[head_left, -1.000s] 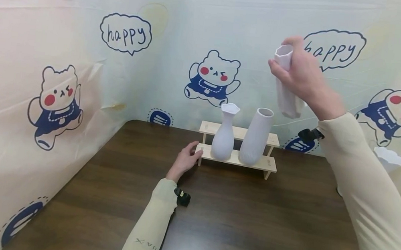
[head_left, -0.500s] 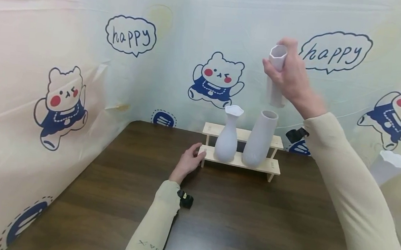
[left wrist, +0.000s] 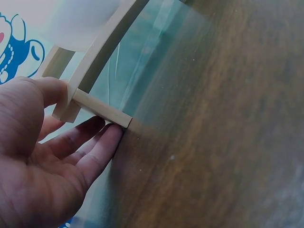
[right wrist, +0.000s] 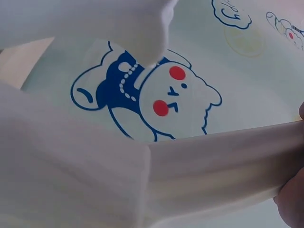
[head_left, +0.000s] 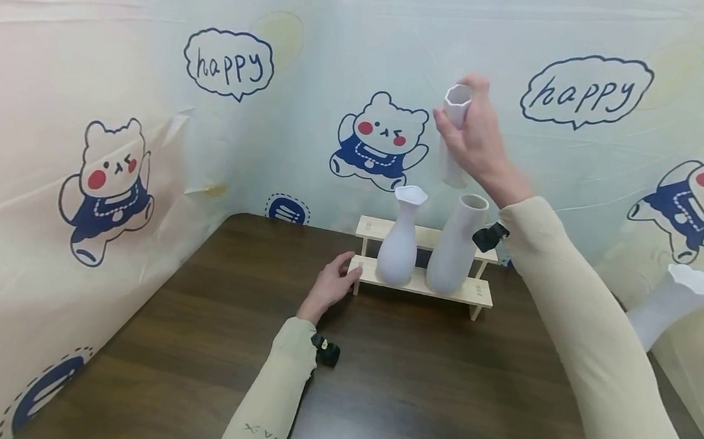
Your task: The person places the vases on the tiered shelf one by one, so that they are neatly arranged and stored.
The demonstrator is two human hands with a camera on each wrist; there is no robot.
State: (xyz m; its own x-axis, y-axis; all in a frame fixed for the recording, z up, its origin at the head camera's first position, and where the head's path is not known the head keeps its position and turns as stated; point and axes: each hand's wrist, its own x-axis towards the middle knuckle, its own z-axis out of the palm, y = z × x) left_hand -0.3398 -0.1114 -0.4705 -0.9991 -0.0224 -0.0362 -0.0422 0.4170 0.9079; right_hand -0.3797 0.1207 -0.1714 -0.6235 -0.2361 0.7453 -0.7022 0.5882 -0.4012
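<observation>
In the head view my right hand (head_left: pixel 477 136) holds a slim white vase (head_left: pixel 454 166) by its neck, upright in the air above the two-step wooden rack (head_left: pixel 476 292). The faceted rim shows at the top of the grip. At the left end of the rack, my left hand (head_left: pixel 328 284) grips the lower board; the left wrist view has the thumb over the board's end and fingers by the leg (left wrist: pixel 107 109). A narrow-necked vase (head_left: pixel 397 252) and a wide tapered vase (head_left: pixel 451 250) stand on the lower board. The right wrist view shows the held vase (right wrist: pixel 228 171) close up.
Another white vase (head_left: pixel 674 307) with a wavy rim stands at the right, partly hidden behind my right sleeve (head_left: pixel 588 341). The dark wooden table (head_left: pixel 425 382) lies under the rack. A patterned curtain (head_left: pixel 298 115) hangs behind and at both sides.
My right hand has moved left with the slim vase, from right of the rack to over it. The left hand stays on the rack's end. The view has shifted slightly.
</observation>
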